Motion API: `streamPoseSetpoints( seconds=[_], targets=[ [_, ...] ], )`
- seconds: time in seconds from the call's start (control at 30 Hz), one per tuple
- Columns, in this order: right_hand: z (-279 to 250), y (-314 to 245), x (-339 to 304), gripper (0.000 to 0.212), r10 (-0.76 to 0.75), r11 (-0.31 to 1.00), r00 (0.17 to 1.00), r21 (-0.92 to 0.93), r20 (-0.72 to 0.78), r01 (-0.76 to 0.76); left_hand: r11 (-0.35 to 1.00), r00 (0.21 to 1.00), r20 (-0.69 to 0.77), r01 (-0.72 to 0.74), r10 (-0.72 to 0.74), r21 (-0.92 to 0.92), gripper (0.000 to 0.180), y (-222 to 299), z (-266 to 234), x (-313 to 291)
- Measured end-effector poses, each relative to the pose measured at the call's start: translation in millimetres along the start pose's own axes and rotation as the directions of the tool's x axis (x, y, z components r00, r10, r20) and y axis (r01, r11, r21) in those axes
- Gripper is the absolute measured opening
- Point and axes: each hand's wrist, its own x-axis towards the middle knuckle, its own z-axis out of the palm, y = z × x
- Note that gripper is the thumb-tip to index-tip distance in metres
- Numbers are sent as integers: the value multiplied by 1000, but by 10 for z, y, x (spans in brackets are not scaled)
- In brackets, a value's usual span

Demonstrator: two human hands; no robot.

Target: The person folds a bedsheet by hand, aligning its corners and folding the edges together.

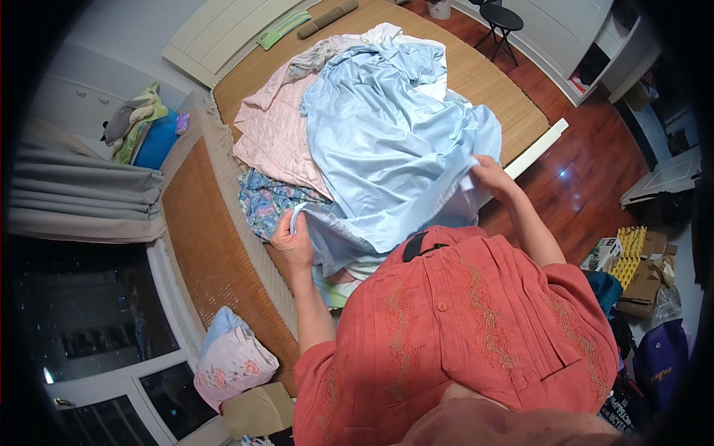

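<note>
A light blue satiny sheet [379, 134] lies spread in loose folds over the bed, its near edge lifted toward my body. My left hand [291, 241] is closed on the left part of that edge, with a fold of cloth looping over the fingers. Further right, my right hand [491, 177] pinches the same edge near the bed's side. Between the two hands the cloth sags. Under the sheet's left side lie a pale pink quilted cover [279, 126] and a blue floral cloth [271, 204]. White fabric shows beneath its far right corner.
The bed has a woven mat [491, 89] and a white frame rail [539, 152]. A rolled mat [327, 18] and a green cloth [284, 30] lie at the headboard. Left are a brown-matted ledge [208, 230] and a floral pillow [234, 364]. Cardboard boxes [647, 275] and a black stool [502, 18] stand right.
</note>
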Motion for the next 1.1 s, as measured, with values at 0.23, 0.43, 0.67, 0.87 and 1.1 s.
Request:
streamPoseSetpoints(
  seconds=[0.23, 0.43, 0.67, 0.87, 1.1],
  targets=[
    [66, -299, 156, 26, 44, 897, 964, 435, -263, 78, 999, 999, 44, 27, -25, -28, 17, 93, 89, -88],
    [145, -349, 97, 22, 207, 828, 950, 559, -235, -42, 999, 997, 54, 49, -49, 8, 19, 160, 80, -124],
    [52, -269, 175, 31, -7, 725, 995, 685, -96, 71, 996, 994, 62, 92, -90, -19, 20, 190, 162, -103],
    [45, -189, 318, 37, -254, 820, 963, 508, -94, 266, 521, 889, 287, 444, -356, -729, 11, 304, 461, 7],
    [-36, -194, 129, 28, -10, 956, 996, 291, -93, 37, 436, 844, 361, 520, -397, -735, 11, 404, 598, 44]
  ],
)
